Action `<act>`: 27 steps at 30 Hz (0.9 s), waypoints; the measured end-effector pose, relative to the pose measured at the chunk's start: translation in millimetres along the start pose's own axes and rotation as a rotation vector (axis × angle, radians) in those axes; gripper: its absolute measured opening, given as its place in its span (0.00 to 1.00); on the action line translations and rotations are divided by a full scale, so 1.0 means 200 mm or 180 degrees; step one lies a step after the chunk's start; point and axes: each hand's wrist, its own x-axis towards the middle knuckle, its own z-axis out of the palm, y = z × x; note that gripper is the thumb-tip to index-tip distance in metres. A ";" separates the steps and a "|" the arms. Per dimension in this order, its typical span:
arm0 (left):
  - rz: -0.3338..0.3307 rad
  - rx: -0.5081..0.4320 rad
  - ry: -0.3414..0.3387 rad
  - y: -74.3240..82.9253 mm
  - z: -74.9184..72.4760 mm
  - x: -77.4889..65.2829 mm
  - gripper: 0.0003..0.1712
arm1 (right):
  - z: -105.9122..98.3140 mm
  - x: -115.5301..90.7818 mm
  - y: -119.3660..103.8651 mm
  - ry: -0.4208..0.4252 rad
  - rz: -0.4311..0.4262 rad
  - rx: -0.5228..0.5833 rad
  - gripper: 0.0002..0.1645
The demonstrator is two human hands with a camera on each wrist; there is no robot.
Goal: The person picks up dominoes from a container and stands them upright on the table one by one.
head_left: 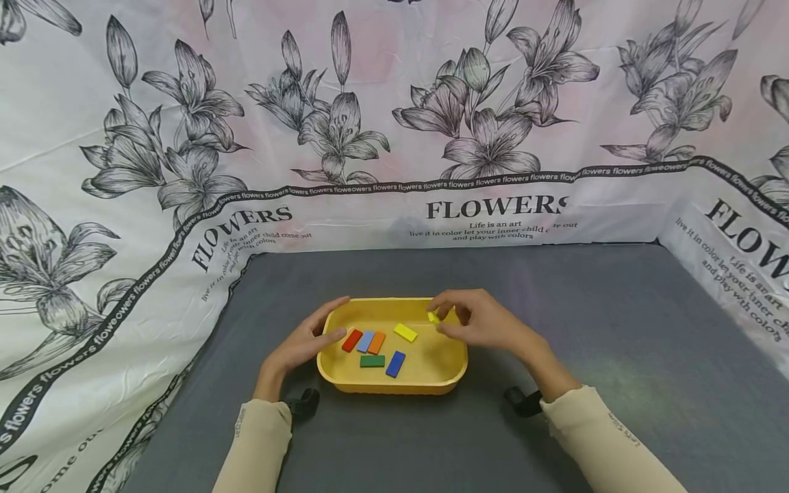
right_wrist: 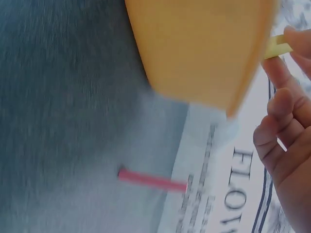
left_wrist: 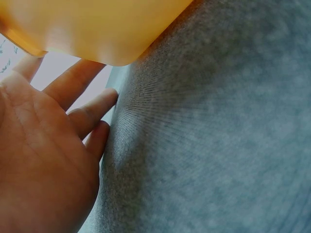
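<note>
My left hand (head_left: 300,344) holds the left end of a yellow plastic tray (head_left: 394,385), its thumb over the rim; the left wrist view shows the other fingers outside the wall. Over the tray's far right corner, my right hand (head_left: 477,318) pinches a small yellow block (right_wrist: 278,47) between thumb and fingertip. Inside the tray lie a red block (head_left: 352,340), a light blue block (head_left: 365,341) and an orange block (head_left: 377,343) in a row. Nearer me are a green block (head_left: 372,361) and a dark blue block (head_left: 395,364). Another yellow block (head_left: 405,333) lies toward the back.
The tray stands on a dark grey table (head_left: 394,445). White cloth with printed flowers (head_left: 493,137) hangs behind it and along both sides. A thin pinkish-red bar (right_wrist: 153,180) shows in the right wrist view. Black wrist mounts (head_left: 522,402) stick out below both hands.
</note>
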 end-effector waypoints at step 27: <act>-0.0051 -0.0056 -0.0020 0.01 0.00 0.00 0.37 | -0.19 -0.35 0.34 0.0933 0.0772 0.0458 0.15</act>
